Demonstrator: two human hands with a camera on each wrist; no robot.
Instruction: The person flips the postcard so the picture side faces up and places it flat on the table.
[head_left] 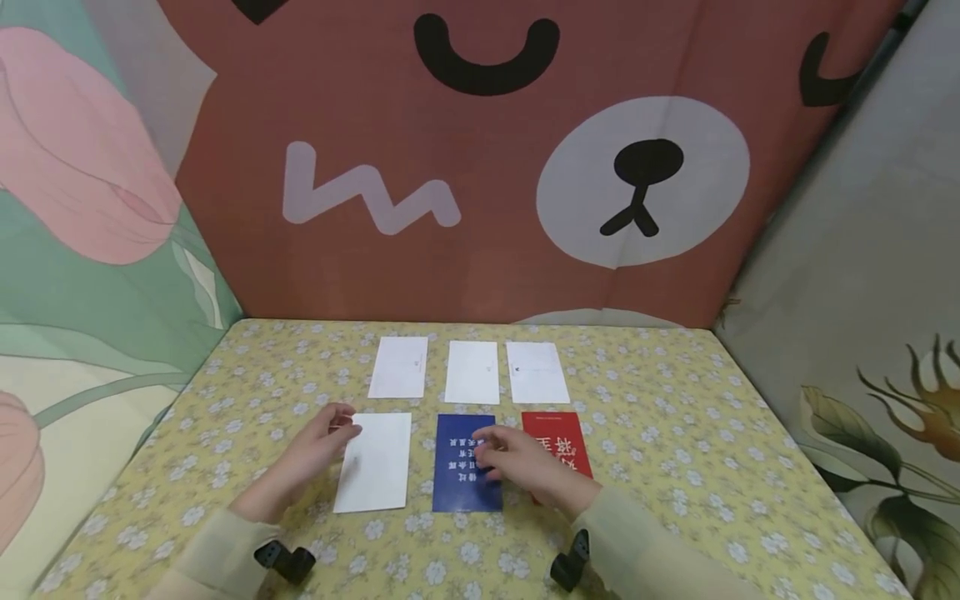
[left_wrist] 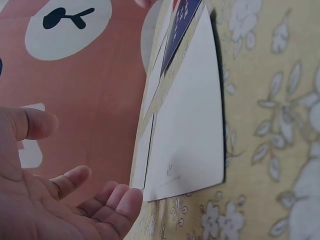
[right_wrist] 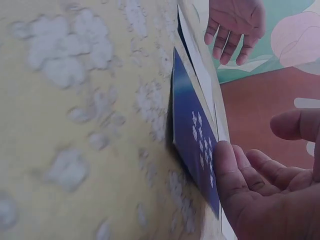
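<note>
In the head view my left hand [head_left: 318, 446] is at the upper left edge of a white card [head_left: 378, 467] lying on the cloth. The left wrist view shows that hand [left_wrist: 75, 185] with thumb apart and fingers loosely bent, fingertips close to the card [left_wrist: 192, 115]. My right hand [head_left: 525, 462] hovers at the right side of a blue card [head_left: 457, 483] with white characters. Seen from the right wrist, the thumb stands away from the fingers [right_wrist: 227, 167], which overlap the blue card's [right_wrist: 185, 110] edge; contact is unclear. Partly behind the right hand lies a red card [head_left: 547, 423].
Three white cards lie in a back row: left [head_left: 397, 367], middle [head_left: 472, 372] and right [head_left: 537, 372]. A yellow floral cloth [head_left: 675, 467] covers the table. Behind it rises a brown bear-print backdrop [head_left: 480, 275], with printed fabric on both sides.
</note>
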